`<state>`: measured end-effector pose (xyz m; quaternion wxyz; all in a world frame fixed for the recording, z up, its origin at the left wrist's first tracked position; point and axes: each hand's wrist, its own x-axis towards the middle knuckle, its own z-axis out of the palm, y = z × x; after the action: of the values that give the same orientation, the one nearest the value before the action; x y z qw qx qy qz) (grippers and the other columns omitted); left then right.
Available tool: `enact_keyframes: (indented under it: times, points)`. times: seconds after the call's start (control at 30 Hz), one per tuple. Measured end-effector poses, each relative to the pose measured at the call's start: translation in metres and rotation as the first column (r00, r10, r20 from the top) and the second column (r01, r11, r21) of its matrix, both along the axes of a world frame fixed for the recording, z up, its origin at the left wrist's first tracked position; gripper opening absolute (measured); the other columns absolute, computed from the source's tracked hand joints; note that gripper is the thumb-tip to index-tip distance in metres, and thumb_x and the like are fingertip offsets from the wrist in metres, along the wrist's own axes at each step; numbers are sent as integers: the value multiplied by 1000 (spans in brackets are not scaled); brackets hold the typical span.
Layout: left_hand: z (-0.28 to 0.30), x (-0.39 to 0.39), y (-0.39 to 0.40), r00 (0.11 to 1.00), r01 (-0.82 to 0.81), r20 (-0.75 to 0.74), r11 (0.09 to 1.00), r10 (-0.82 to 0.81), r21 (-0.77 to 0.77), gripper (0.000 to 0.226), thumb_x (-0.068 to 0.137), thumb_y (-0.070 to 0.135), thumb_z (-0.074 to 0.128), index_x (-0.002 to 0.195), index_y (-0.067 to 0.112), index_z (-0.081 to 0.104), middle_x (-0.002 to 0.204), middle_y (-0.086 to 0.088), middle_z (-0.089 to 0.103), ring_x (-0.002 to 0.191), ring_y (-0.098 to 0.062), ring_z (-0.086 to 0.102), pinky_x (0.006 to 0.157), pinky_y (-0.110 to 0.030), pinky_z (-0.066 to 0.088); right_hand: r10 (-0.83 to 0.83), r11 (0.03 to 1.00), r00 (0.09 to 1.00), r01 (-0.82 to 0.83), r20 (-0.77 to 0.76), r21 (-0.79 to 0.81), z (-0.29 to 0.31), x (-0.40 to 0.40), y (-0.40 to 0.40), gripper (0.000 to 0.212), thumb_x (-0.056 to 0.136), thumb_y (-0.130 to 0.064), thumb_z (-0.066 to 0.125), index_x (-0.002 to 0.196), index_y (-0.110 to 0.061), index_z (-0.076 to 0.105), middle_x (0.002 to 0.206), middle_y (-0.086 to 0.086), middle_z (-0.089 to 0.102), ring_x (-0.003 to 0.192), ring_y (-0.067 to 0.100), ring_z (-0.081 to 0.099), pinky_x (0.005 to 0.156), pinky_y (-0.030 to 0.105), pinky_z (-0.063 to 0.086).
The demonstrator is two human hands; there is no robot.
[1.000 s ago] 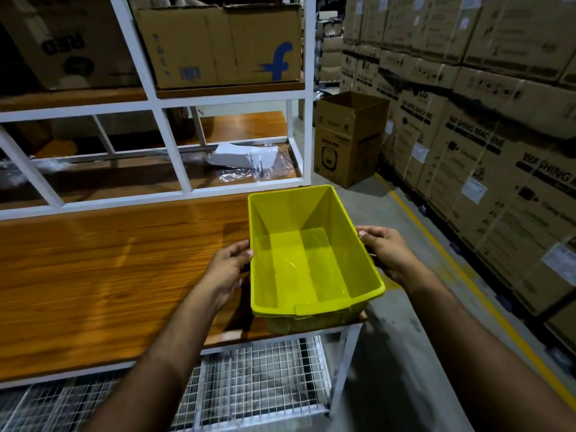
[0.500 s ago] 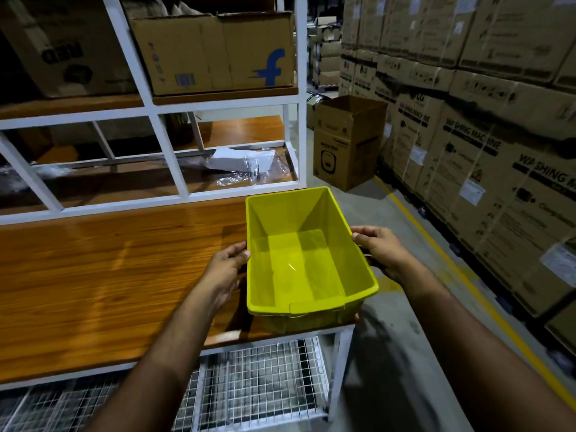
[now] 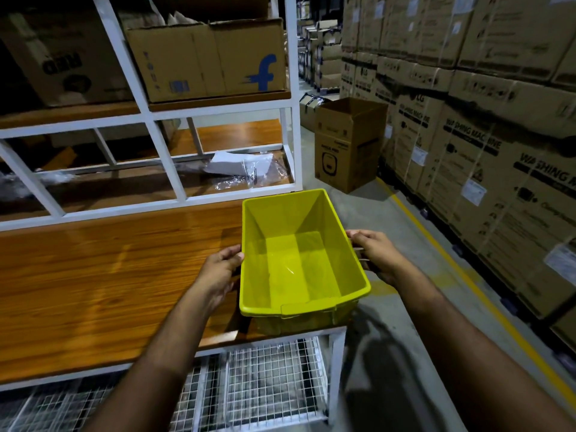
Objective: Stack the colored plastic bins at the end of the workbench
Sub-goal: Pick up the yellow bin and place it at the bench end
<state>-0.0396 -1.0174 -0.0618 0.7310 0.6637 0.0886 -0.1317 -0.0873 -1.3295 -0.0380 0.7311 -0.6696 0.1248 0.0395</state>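
Observation:
An empty yellow plastic bin (image 3: 299, 260) sits at the right end of the wooden workbench (image 3: 109, 275), its right side reaching past the bench edge. My left hand (image 3: 219, 272) grips the bin's left rim, thumb at the lip. My right hand (image 3: 375, 255) grips the right rim from outside, fingers curled under the lip. A second yellow rim seems to show under the near end, so it may sit nested in another bin; I cannot tell for sure. No other coloured bins are in view.
A white metal shelf frame (image 3: 293, 120) rises behind the bench, holding cardboard boxes (image 3: 205, 60) and plastic-wrapped papers (image 3: 246, 168). A wire mesh shelf (image 3: 265, 378) lies under the bench. An open carton (image 3: 349, 145) stands on the aisle floor; stacked washing-machine cartons (image 3: 498, 151) line the right.
The bin and both hands keep their grip and place on the bench end. The view has shifted slightly, nothing else moved.

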Motion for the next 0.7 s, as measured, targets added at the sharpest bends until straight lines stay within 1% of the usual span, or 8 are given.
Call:
enact_keyframes:
  times: [0.07,0.13,0.27,0.33,0.4,0.5,0.63,0.7]
  points:
    - [2,-1,-1,1000,2,6,1000,-2,-5,35,96,4,48,130,7,53,117,-16,64,105,-27,58,101,-51,42,2,1000,1000,-2,-1,19,-3,-1,-1,25,102,-21,45,117,-11,64,84,4,62,49,3,59,44,17,46]
    - [2,-1,-1,1000,9,11,1000,-9,-8,35,96,4,48,131,6,53,111,-13,66,97,-26,61,95,-48,46,13,1000,1000,-13,10,27,-6,0,-2,26,101,-22,48,118,-10,64,82,6,62,47,3,56,41,16,43]
    - [2,-1,1,1000,28,5,999,-28,15,36,95,7,51,131,8,55,107,-9,68,94,-22,62,101,-54,41,40,999,999,-41,24,24,-8,4,-4,30,98,-18,53,124,-8,62,91,8,71,64,11,67,50,21,51]
    - [4,-2,3,999,46,8,999,-46,24,34,96,9,51,129,11,57,105,-8,69,91,-20,63,92,-47,47,59,998,998,-59,31,17,-8,5,-5,31,98,-15,53,126,-5,60,97,10,71,70,13,68,53,22,53]
    - [5,-3,4,998,64,15,997,-64,46,31,96,11,51,126,13,59,102,-5,71,87,-18,64,82,-39,48,76,997,996,-77,42,15,-6,6,-5,30,98,-12,51,126,-2,59,97,13,70,67,12,68,51,20,52]
    - [8,-3,3,996,78,25,995,-80,69,29,97,11,50,124,15,60,98,-2,71,82,-14,64,75,-35,48,89,996,995,-89,53,7,-3,8,-4,29,99,-9,49,125,1,58,97,15,68,63,9,68,48,19,50]
    - [11,-2,2,997,63,32,997,-65,51,25,97,8,49,118,18,60,95,-1,70,78,-12,64,68,-31,50,92,996,995,-91,49,-6,-6,12,-6,33,99,-10,50,129,1,56,111,23,67,82,23,66,57,22,56]
    - [10,-1,2,997,60,35,997,-62,51,23,97,8,50,114,18,61,89,2,72,73,-9,66,67,-31,51,88,996,995,-88,46,-10,-6,13,-6,33,98,-10,50,129,1,56,111,23,66,77,19,67,53,20,53]
